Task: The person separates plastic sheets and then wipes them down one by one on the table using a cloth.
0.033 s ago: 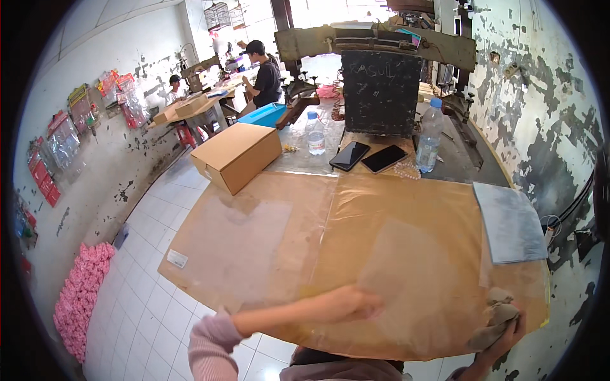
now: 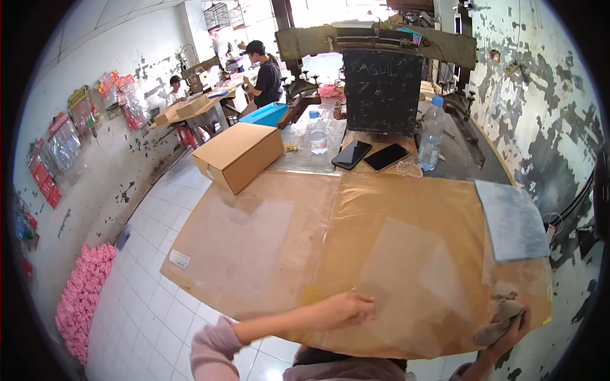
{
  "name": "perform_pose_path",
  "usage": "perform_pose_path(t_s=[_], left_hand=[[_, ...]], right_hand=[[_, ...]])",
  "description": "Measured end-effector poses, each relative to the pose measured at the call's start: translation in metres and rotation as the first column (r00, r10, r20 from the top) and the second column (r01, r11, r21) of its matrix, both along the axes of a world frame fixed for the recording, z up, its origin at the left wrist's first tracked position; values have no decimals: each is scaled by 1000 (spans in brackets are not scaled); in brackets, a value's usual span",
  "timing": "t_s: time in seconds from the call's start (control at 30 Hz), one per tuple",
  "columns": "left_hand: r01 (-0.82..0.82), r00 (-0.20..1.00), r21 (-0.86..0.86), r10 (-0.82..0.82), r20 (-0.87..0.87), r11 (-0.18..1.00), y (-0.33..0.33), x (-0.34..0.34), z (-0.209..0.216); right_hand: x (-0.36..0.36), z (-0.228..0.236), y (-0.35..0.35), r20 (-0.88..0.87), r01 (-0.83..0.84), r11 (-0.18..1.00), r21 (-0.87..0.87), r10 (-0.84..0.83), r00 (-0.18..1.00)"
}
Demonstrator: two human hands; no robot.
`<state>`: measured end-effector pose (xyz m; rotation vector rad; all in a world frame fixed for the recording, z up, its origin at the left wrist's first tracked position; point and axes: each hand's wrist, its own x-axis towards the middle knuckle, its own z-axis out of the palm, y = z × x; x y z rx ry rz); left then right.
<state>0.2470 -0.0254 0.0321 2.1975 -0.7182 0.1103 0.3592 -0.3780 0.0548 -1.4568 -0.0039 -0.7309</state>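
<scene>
At the lower edge, a ribbed mauve sleeve point(image 2: 213, 355) was cut off by the frame, as was most of the right forearm. The left hand point(image 2: 343, 310) lay low over the near part of the table, its fingers loosely curled inward; the palm faced away, so whether anything was held, or the surface touched, could not be determined. The right hand point(image 2: 516, 331), at the near right corner, had its fingers closed around a grey-brown bundle point(image 2: 495, 328), soft, rounded and apparently cloth, partly hidden by the grip. Beneath both, the tabletop carried a brown covering point(image 2: 375, 206), smooth, glossy and slightly wrinkled, with paler patches whose nature was unclear. A grey, creased, roughly rectangular sheet point(image 2: 511, 222) lay at its right margin. To the left, on the floor, stood a knobbly pink heap point(image 2: 84, 298). Beyond the covering's far left edge sat a closed cardboard box point(image 2: 238, 155); farther right were two dark flat phones, small pale beads point(image 2: 408, 167) and two clear bottles with blue caps. Behind them, an upright black panel point(image 2: 382, 92) obscured part of the metal machinery. Two distant people were partly concealed by benches and glare.
</scene>
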Motion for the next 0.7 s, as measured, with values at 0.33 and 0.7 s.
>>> perform_pose_path(t_s=[0.33, 0.7], left_hand=[[-499, 866, 509, 405, 293, 701, -28, -91, -8], [-744, 650, 418, 422, 632, 521, -45, -100, -47]], right_hand=[[-53, 65, 152, 178, -148, 252, -956, 903, 391], [1, -29, 273, 56, 105, 52, -993, 998, 36]])
